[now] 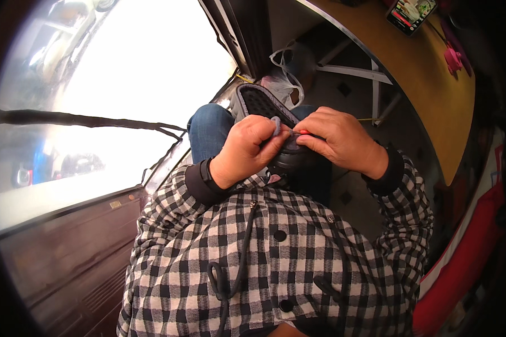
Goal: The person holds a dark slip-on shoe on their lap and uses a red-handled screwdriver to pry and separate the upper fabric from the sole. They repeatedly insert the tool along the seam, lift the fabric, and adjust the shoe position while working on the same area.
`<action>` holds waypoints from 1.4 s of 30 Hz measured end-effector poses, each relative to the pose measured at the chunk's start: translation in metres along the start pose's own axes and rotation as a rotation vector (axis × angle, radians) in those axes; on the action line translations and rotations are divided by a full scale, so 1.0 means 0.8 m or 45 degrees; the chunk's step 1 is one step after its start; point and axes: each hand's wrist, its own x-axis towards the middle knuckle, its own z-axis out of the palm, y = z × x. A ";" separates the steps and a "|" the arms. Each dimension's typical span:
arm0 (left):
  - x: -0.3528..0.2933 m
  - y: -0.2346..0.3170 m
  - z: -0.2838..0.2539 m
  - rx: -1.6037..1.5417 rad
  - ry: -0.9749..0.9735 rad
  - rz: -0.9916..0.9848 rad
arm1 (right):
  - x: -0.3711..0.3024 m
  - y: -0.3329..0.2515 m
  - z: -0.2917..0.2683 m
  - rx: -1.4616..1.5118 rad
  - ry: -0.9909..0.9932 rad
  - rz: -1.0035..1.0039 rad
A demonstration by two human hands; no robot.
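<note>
A black slipper sole (266, 104) with a bumpy inside and a grey-mauve yarn edging rests at my lap, its far end pointing away from me. My left hand (250, 145) is closed at the sole's near left side, with a loop of thick grey yarn (276, 126) over its fingers. From the other side, my right hand (343, 137) pinches a thin tool with a red handle (304, 132), which looks like a crochet hook. The tool's tip meets the yarn between both hands. Fingers hide most of the near end of the sole.
To the right curves a wooden table (427, 84) with a phone (411, 14) and a small pink item (453, 59) on it. A clear plastic bag (284, 87) stands beyond the sole. On the left is a bright glass door (135, 67); at the lower right, red cloth (461, 269).
</note>
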 end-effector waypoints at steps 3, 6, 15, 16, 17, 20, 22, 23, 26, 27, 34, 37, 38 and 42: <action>-0.006 -0.002 0.010 0.156 -0.028 0.069 | -0.014 0.007 0.014 0.011 0.118 -0.049; -0.010 -0.004 0.016 0.079 -0.128 0.054 | -0.033 0.008 0.033 0.397 0.076 0.200; -0.015 -0.010 -0.024 -0.370 -0.552 -0.301 | -0.051 0.023 0.070 0.899 0.120 0.211; -0.019 -0.009 -0.028 -0.448 -0.634 -0.434 | -0.053 0.024 0.072 0.955 0.086 0.209; -0.023 -0.008 -0.028 -0.480 -0.638 -0.450 | -0.056 0.025 0.074 1.012 0.042 0.210; -0.030 -0.008 -0.029 -0.606 -0.763 -0.536 | -0.065 0.026 0.084 1.079 0.016 0.181; -0.032 -0.009 -0.027 -0.617 -0.839 -0.542 | -0.072 0.028 0.089 1.075 0.007 0.165; -0.033 -0.010 -0.027 -0.625 -0.871 -0.539 | -0.075 0.030 0.089 1.068 -0.007 0.167; -0.034 -0.015 -0.027 -0.578 -0.862 -0.471 | -0.078 0.031 0.088 1.045 -0.049 0.183; -0.035 -0.016 -0.027 -0.552 -0.853 -0.440 | -0.078 0.030 0.086 1.049 -0.065 0.195; -0.043 -0.010 -0.022 -0.785 -0.783 -0.646 | -0.071 0.009 0.051 0.937 -0.156 0.326; -0.045 -0.010 -0.021 -0.787 -0.748 -0.669 | -0.060 0.006 0.045 0.644 -0.049 -0.001; -0.045 -0.010 -0.020 -0.780 -0.716 -0.653 | -0.060 0.003 0.044 0.630 -0.061 0.025; -0.050 -0.009 -0.017 -0.775 -0.553 -0.696 | -0.060 -0.008 0.043 0.549 -0.042 0.081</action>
